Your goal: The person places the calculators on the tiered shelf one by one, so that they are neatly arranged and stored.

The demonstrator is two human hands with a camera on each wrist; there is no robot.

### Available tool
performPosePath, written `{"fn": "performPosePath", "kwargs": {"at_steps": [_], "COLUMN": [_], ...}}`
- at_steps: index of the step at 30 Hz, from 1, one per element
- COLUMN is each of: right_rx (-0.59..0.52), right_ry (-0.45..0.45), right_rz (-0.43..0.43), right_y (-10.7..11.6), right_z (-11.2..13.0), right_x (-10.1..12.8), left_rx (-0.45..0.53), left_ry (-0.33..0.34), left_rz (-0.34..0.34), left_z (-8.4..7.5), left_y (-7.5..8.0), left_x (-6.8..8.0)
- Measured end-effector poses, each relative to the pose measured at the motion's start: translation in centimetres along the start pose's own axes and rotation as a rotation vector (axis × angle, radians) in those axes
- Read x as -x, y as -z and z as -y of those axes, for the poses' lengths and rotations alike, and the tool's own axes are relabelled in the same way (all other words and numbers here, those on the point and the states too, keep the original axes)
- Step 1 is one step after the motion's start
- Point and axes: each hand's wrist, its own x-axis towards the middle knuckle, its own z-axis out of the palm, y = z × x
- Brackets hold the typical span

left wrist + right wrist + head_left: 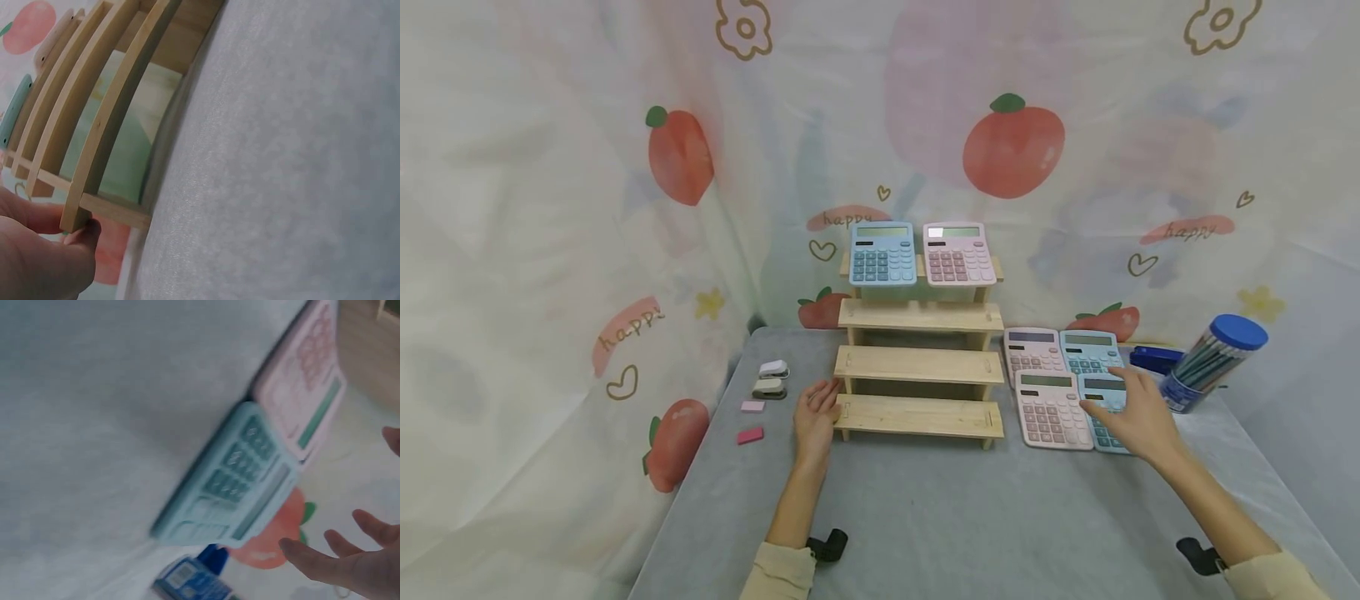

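A wooden tiered stand [917,364] rises in the middle of the table. My left hand [817,417] is at the left end of its lowest board; in the left wrist view, the thumb and fingers [47,219] pinch that end. Over the front blue calculator [1102,382], my right hand [1138,417] hovers with fingers spread, holding nothing; the right wrist view shows those fingers apart from the calculators. Beside that calculator lies a front pink calculator [1054,410]. Behind are another pink calculator [1032,348] and another blue one [1090,352]. The stand's top board carries a blue calculator [882,254] and a pink calculator [958,254].
Left of the stand lie a white stapler [773,368], a cream stapler [769,388], a pale pink block [752,407] and a deeper pink block [750,436]. A blue-lidded tub of pencils [1212,364] and a dark blue object [1154,358] stand at the right.
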Motion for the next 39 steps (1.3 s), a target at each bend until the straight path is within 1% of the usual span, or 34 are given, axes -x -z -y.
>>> {"fn": "performPosePath", "kwargs": {"at_steps": [8,12,16,22,27,31,39], "right_rx": [0.052,0.059,0.061,0.049,0.047,0.04,0.026], "right_ry": [-0.01,-0.046,-0.073,-0.066,-0.029,-0.004,-0.017], "right_rz": [0.074,0.123,0.159,0.176,0.161,0.15,0.151], "right_y": [-1.0,-1.5,-2.1,-2.6,-3.5,-3.6,-3.8], "right_z": [-4.2,-5.8,-6.9,-7.6,-8.0,-8.1,-7.8], "right_x": [2.0,2.4,2.4,1.9,1.6,1.4,1.5], "left_rx": [0.013,0.025,0.026,0.028,0.022,0.019,0.015], "left_ry": [-0.007,-0.003,-0.004,-0.014,-0.012,-0.015,-0.017], "left_rz": [0.003,-0.009,-0.006,0.007,0.004,0.007,0.015], "left_z": [0.0,0.1,0.2,0.1,0.2,0.4,0.5], "left_y": [0.0,0.0,0.0,0.0,0.0,0.0,0.1], "left_x": [-0.1,-0.1,-0.2,-0.1,0.0,0.0,-0.3]}}
